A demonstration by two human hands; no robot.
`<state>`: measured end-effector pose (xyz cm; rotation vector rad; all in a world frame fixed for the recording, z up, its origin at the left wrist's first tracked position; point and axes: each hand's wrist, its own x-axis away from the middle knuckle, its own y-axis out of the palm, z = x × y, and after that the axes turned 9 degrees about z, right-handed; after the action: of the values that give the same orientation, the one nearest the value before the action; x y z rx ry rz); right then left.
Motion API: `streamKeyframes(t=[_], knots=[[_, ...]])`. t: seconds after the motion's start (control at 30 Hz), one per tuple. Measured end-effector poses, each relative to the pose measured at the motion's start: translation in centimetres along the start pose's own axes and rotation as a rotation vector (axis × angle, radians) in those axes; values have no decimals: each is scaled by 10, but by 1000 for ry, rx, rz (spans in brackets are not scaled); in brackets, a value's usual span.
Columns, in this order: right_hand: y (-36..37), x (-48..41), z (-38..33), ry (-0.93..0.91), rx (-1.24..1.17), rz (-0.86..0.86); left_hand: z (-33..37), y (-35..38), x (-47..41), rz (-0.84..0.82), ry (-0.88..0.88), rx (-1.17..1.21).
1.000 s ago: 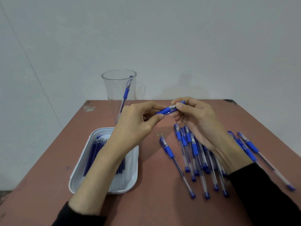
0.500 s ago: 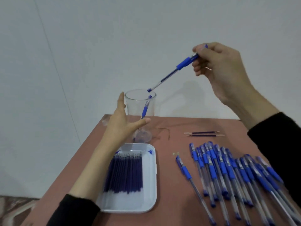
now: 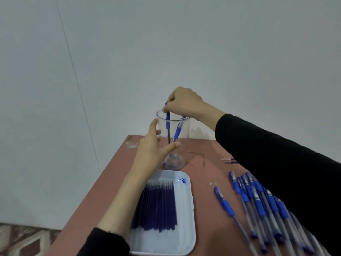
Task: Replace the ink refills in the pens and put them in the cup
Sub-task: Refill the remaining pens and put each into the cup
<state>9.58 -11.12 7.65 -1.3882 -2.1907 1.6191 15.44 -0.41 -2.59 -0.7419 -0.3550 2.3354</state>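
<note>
1. The brown worktop (image 3: 208,233) holds a clear cup (image 3: 181,133) at the back.
2. A white tray (image 3: 166,242) lies just before it.
3. Blue pens (image 3: 258,206) lie in a row on the right.
4. A thin wire (image 3: 198,154) lies nearby.

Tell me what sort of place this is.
Probably a bare indoor workstation set up for a repetitive hand task, not a furnished office. A reddish table stands by a plain white wall, holding a tray of ink refills, a row of blue pens and a clear cup.
</note>
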Motion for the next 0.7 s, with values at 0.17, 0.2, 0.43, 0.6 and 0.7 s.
streamKeyframes(t=[0.17,0.2,0.43,0.6,0.7], knots=[[5,2,6,3,151,-7,-1,-1,0,-11,-9,7],[5,2,8,-6,168,-1,-1,-1,0,-12,-10,6],[-3,6,12,-132,261,89,0,-1,1,-14,-17,-1],[-7,7,13,-154,227,121,2,-1,1,-7,-19,-11],[-9,8,15,-150,184,124,3,-1,1,-2,-18,-13]])
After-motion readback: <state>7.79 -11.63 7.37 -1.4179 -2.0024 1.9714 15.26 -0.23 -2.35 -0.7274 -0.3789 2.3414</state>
